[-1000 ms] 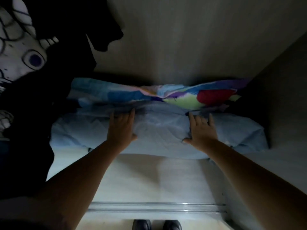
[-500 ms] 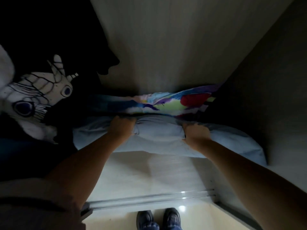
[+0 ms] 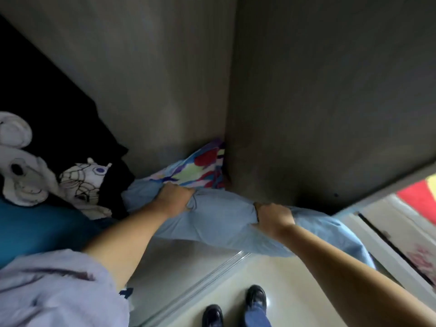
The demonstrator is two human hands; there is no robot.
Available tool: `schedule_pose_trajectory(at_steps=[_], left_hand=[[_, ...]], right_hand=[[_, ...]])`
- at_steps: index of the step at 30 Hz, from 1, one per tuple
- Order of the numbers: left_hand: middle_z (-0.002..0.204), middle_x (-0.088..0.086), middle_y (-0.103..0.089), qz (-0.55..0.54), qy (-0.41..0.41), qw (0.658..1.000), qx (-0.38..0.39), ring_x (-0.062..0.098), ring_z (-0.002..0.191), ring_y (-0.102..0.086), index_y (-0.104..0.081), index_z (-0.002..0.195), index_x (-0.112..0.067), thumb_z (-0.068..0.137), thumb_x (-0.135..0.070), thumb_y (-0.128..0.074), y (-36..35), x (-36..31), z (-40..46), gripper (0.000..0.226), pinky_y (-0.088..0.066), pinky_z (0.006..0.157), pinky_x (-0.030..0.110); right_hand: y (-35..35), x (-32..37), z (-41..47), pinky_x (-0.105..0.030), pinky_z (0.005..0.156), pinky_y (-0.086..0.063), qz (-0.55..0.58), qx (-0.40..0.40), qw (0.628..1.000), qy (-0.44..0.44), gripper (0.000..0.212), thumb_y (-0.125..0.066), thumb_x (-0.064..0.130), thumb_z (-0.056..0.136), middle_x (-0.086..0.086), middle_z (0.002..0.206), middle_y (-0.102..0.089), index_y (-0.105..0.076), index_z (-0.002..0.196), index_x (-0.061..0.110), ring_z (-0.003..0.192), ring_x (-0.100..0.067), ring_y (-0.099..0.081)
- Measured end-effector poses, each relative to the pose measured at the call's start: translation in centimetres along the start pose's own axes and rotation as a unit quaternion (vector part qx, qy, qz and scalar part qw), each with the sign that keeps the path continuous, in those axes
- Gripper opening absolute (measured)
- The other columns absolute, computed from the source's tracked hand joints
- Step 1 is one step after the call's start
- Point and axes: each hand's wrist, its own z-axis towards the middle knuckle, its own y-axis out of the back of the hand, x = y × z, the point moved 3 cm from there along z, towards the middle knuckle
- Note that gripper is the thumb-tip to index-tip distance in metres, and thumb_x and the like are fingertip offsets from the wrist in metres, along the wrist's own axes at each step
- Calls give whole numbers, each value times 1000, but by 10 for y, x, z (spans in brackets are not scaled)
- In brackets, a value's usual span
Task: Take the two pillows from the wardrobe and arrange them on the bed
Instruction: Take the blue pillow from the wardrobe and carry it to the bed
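Wardrobe interior [image 3: 165,67]: dim, grey-brown panels, meeting at a vertical corner seam above the grip. Side panel [image 3: 330,90] extends rightward above the grip, with a dark lower edge. Base shelf [image 3: 177,260] below the grip is pale and catches light. A metal sliding track [image 3: 212,277] runs diagonally along its front. Beyond it, a glossy cream floor [image 3: 295,279]. Dark hanging garments [image 3: 47,102] fill the left side.

One head view, from my head, tilted steeply down, close into the wardrobe [image 3: 306,114] corner; my forearms reach forward, my shoes [image 3: 236,308] at the bottom edge.
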Motion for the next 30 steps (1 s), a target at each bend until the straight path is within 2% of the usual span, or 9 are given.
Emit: schedule_pose_trajectory(at_steps=[2, 5, 7, 12, 17, 21, 24, 28, 30], left_hand=[[125, 5, -63, 11, -37, 999, 14, 22, 114, -59, -56, 123, -20, 86, -44, -57, 18, -20, 2, 45, -47, 90, 27], [119, 5, -66, 43, -67, 995, 54, 23, 106, -62, -58, 116, -21, 89, -44, -52, 39, -36, 6, 36, -48, 84, 26], [119, 5, -65, 72, -76, 993, 52, 24, 105, -62, -55, 120, -23, 90, -43, -49, 54, -42, 5, 36, -44, 80, 25], [120, 7, -63, 120, -100, 984, 80, 26, 108, -60, -52, 122, -26, 89, -40, -48, 90, -91, -7, 36, -48, 87, 34], [116, 9, -65, 169, -167, 970, 56, 31, 105, -62, -55, 110, -21, 85, -35, -54, 106, -211, -24, 29, -40, 69, 32], [117, 9, -66, 166, -215, 961, 54, 32, 108, -62, -53, 116, -22, 85, -35, -55, 103, -330, -42, 33, -45, 75, 35], [116, 9, -66, 154, -257, 954, 27, 32, 107, -62, -55, 116, -24, 84, -37, -54, 111, -419, -57, 34, -48, 78, 36], [114, 9, -68, 141, -317, 938, -1, 31, 105, -63, -58, 110, -22, 83, -36, -54, 131, -525, -73, 31, -47, 76, 34], [115, 8, -67, 137, -339, 931, -22, 31, 105, -63, -58, 112, -23, 82, -38, -55, 146, -567, -76, 33, -47, 79, 34]], right_hand=[[1, -15, -27, -35, 84, -52, 33, -8, 999, -35, 50, -58, 53, 82, -8, 117, -68, -57, 122, 24, 106, -30, -65], [2, -26, -56, -37, 89, -51, 104, -41, 991, -74, 39, -56, 40, 87, -11, 116, -68, -63, 119, 20, 107, -32, -64], [1, -29, -71, -38, 86, -50, 115, -56, 989, -77, 34, -52, 36, 88, -11, 114, -69, -65, 115, 19, 105, -33, -64], [5, -59, -118, -34, 76, -48, 97, -60, 989, -93, 38, -56, 51, 86, -8, 110, -68, -64, 106, 20, 101, -32, -64], [-1, -141, -202, -32, 73, -41, 100, -53, 984, -139, 32, -57, 47, 86, -7, 112, -68, -62, 106, 23, 104, -31, -63], [-18, -223, -296, -34, 71, -37, 88, -66, 977, -182, 21, -57, 43, 87, -9, 110, -67, -52, 93, 24, 103, -31, -62], [-26, -284, -364, -34, 75, -43, 76, -95, 966, -229, 27, -55, 40, 88, -7, 111, -68, -57, 110, 24, 102, -31, -63], [-27, -354, -445, -37, 88, -50, 84, -117, 946, -292, 32, -48, 32, 89, 2, 116, -68, -58, 118, 40, 107, -26, -62], [-21, -382, -476, -32, 84, -47, 81, -135, 935, -318, 33, -48, 32, 89, 2, 117, -67, -58, 119, 44, 109, -26, -62]])
